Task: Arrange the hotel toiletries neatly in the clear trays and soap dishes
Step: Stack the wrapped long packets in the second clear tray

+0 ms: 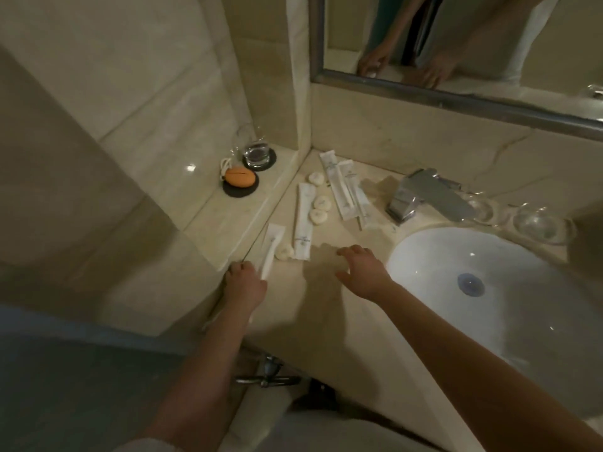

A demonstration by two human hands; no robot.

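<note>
Left hand: my left hand point(245, 283) sits at the near-left edge of the counter point(329, 308), fingers curled down around the near end of a long white sachet point(271, 247), or so it looks; the grip itself is hidden under my knuckles.
Right hand: my right hand point(362, 270) hovers palm down over bare counter, fingers spread and holding nothing.
Step in hand: I judge this as gathering the loose items, with nothing placed in a dish yet.
Next move: it calls for lifting the sachet clear and carrying it across the basin point(489, 288) side, and for my free hand to collect the pieces lying just ahead of it.
Toiletries: a second long sachet point(303, 220) lies just beside the first; two more sachets point(342, 187) lie angled near the tap point(424, 194); three small round soaps point(318, 199) sit between them, and one more soap point(283, 252) touches the near packets.
Look: white wrappers, flat, faintly printed, scattered at differing angles.
Soap dishes: two clear glass dishes point(538, 223) stand right of the tap, apparently empty.
Clear trays: I cannot pick any out.
</note>
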